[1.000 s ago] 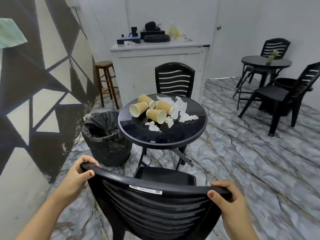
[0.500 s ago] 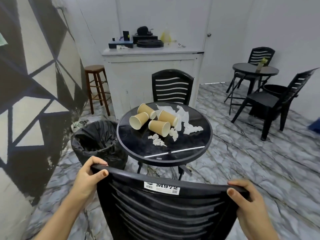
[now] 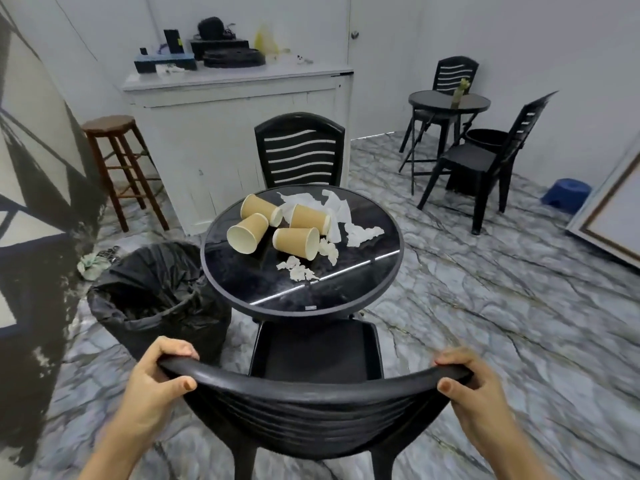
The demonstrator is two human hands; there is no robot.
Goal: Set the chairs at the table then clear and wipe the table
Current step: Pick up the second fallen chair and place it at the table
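Item: near chair [image 3: 311,393], black plastic, slatted back, seat front tucked just under the near edge of the round black desk [image 3: 388,271]. Left hand [image 3: 152,379]: fingers curled over the left end of the chair's top rail, thumb pressed on the near face. Right hand [image 3: 474,389]: fingers curled over the right end of the same rail, thumb on the near face. Second chair [image 3: 300,150], same make, upright at the far side of the desk, back toward the white counter [image 3: 239,109]. On the desk: four paper cups [image 3: 277,226], tan, all lying on their sides, clustered on the far-left half; crumpled white napkins [image 3: 346,216] beside and behind the cups, with smaller torn scraps [image 3: 298,270] nearer the middle. Trash bin [image 3: 152,299], lined with a black bag, on the floor just left of the desk. Wooden stool [image 3: 117,161] against the patterned wall at left. Far right: another round table [image 3: 449,102] with two black chairs, well apart from the desk. Blue basin [image 3: 566,195], upturned, on the marble-pattern floor near a leaning framed panel.
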